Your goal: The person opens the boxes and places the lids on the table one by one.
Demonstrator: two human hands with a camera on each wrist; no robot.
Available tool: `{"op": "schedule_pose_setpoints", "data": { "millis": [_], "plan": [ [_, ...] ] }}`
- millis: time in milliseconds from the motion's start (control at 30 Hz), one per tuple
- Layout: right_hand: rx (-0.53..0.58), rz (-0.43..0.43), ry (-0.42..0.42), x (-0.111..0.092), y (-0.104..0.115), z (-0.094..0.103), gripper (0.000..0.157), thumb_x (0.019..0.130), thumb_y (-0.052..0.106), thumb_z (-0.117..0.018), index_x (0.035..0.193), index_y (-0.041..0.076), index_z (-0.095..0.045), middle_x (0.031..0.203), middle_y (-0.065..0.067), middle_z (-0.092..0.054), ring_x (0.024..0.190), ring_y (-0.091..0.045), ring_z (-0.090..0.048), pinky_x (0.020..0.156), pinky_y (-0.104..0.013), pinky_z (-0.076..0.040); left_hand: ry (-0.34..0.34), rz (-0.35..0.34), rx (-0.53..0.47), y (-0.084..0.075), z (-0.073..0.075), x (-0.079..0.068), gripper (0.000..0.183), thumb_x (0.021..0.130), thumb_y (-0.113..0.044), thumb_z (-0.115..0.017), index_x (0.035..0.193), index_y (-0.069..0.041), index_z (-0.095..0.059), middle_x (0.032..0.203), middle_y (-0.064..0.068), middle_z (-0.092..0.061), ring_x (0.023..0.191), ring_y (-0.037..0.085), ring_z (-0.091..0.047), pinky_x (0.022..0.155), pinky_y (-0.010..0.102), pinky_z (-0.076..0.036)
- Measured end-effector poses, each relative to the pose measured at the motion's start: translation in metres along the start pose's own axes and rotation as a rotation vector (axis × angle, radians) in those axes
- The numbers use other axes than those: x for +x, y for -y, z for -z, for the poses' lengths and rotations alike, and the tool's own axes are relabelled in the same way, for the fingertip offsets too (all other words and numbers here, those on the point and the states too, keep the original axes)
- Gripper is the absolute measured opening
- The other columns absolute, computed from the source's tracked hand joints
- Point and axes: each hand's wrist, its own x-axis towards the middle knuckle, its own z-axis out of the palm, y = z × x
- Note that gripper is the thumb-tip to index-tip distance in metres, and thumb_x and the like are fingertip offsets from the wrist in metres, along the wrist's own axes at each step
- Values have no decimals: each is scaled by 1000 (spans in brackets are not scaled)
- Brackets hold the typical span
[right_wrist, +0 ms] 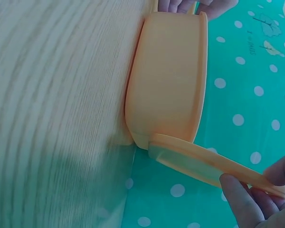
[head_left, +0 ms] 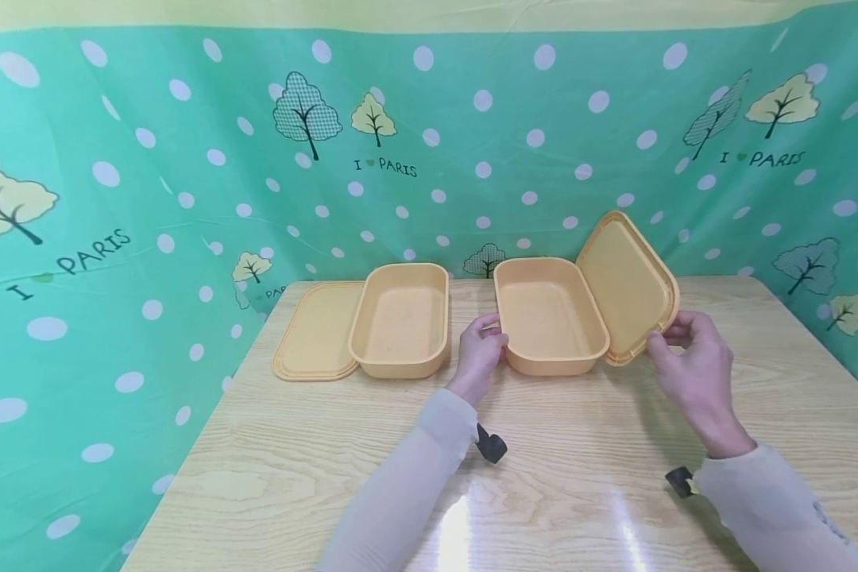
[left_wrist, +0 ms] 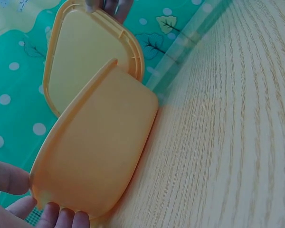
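An orange rectangular food container (head_left: 554, 318) stands uncovered on the table. My left hand (head_left: 481, 349) holds its left side near the front corner, thumb by the rim and fingers against the outer wall, as the left wrist view (left_wrist: 95, 147) of the container shows. My right hand (head_left: 693, 369) pinches the near right corner of a matching lid (head_left: 625, 286). The lid is tilted up beside the container's right side, its ridged rim showing. In the right wrist view, the lid (right_wrist: 194, 161) is seen nearly edge-on between thumb and fingers.
Left of my left hand stands a second orange container (head_left: 400, 318), also uncovered. Another flat lid (head_left: 318, 334) lies at its left, partly behind it. A green dotted curtain (head_left: 429, 159) hangs behind the wooden table (head_left: 565, 477).
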Motion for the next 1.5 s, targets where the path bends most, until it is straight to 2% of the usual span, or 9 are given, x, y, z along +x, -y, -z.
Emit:
{"op": "schedule_pose_setpoints", "data": {
  "millis": [567,833,1000,1100,1500],
  "plan": [
    [-8,-4,9,0,0,-4,33,88,10,-57,118,-3,-52,100,-12,-61,78,9,-49,66,-10,-39,3,2,2,0,0,0,49,79,8,-57,127,-4,-57,111,17,-61,81,16,-58,79,34,-52],
    [-18,-4,22,1,0,-4,34,89,11,-57,119,-4,-51,101,-13,-61,80,8,-48,67,-14,-39,4,6,-3,0,-1,0,49,80,8,-57,128,-3,-56,115,20,-60,81,16,-58,73,29,-51],
    [-14,-9,29,1,-1,-4,35,89,11,-57,120,-4,-51,102,-14,-61,80,6,-49,69,-15,-39,-2,4,1,0,-1,0,49,79,8,-57,128,-4,-57,114,20,-60,82,16,-58,79,34,-52],
    [-18,-7,31,1,-2,-4,35,89,11,-57,120,-4,-51,102,-14,-61,81,6,-49,67,-14,-40,-2,8,3,-1,-1,0,49,80,8,-57,128,-4,-57,114,19,-60,82,17,-58,82,37,-52],
    [-9,-11,40,0,-3,-6,33,89,10,-57,119,-3,-52,102,-14,-61,79,7,-49,66,-10,-40,0,3,10,-1,-1,-1,48,80,7,-58,127,-4,-57,113,19,-60,84,17,-59,78,32,-52]
  ]
}}
